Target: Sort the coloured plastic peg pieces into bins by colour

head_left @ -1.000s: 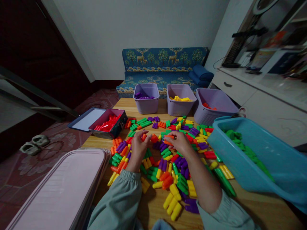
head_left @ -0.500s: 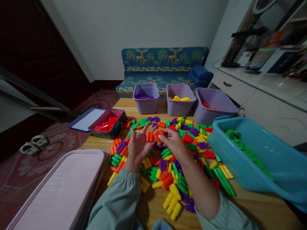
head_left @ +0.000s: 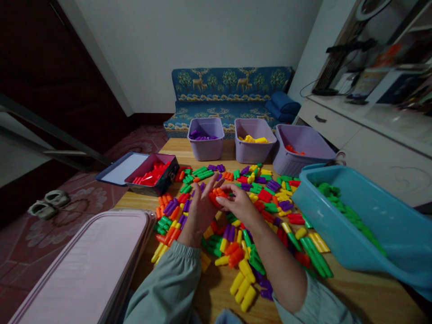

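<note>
My left hand (head_left: 200,210) is raised above the table with the palm turned up and the fingers stretched out. Orange plastic blocks (head_left: 216,196) rest against its fingers. My right hand (head_left: 238,203) presses on those same orange blocks from the right, fingers pinched on them. Beneath both hands lies a wide scatter of coloured blocks (head_left: 246,234) in orange, purple, green, yellow and red on the wooden table (head_left: 351,292).
Three lilac bins stand at the table's far edge: purple blocks (head_left: 205,137), yellow blocks (head_left: 254,139), orange blocks (head_left: 302,150). A blue tub (head_left: 367,220) with green blocks is at right. A dark box (head_left: 151,173) of red blocks and a pink lid (head_left: 87,265) lie at left.
Both hands lifted orange blocks off the pile. The left hand opened palm-up, and the right hand moved left and brought its blocks onto the left hand's fingers.
</note>
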The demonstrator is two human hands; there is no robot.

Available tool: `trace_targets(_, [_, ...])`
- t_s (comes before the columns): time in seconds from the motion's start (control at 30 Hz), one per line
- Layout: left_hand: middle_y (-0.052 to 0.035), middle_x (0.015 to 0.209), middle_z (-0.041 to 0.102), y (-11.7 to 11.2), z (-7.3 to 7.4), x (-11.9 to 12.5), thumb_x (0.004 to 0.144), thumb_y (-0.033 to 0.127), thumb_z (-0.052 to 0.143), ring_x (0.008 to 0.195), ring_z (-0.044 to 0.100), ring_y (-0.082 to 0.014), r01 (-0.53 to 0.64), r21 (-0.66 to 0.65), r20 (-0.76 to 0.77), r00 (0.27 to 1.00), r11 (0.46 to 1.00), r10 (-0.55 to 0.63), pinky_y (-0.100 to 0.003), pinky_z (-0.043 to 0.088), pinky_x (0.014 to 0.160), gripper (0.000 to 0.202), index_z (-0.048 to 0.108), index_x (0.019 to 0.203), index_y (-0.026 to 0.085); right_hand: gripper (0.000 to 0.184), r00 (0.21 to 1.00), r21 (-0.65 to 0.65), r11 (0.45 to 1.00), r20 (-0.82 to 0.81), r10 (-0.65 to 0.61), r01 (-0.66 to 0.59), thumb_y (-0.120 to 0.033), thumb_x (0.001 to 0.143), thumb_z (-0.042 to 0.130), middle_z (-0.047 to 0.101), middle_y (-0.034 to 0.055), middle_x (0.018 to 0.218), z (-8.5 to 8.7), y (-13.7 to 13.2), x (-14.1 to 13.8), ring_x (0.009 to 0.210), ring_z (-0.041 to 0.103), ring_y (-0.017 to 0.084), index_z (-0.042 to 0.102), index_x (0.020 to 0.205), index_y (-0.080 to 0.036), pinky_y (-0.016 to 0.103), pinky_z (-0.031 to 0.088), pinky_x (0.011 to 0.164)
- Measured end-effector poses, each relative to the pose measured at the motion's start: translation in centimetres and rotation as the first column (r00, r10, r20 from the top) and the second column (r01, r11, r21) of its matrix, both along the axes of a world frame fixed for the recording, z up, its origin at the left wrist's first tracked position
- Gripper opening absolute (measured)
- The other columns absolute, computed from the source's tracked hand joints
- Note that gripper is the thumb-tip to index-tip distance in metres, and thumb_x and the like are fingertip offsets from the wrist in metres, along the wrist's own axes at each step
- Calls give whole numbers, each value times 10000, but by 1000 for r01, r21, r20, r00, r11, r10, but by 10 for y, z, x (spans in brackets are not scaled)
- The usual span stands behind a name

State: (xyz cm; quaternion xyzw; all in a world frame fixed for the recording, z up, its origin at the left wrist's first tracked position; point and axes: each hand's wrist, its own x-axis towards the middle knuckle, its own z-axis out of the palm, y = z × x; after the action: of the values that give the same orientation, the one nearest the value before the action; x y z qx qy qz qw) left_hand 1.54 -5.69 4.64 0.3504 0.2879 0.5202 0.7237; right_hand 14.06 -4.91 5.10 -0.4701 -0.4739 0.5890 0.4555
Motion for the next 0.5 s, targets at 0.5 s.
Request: trace_targets(0.5, [-131,1454,485,-2,0,10,842,697,469,1329,460,-323,-61,105,-45,997,993,66,-442,435,1037,699,533,1357,228,320,997,-97,992,-15,76,-77,-303,619,792,645,-20,631,8,-2,5,536,625,133,568,805,-171,214,494,466])
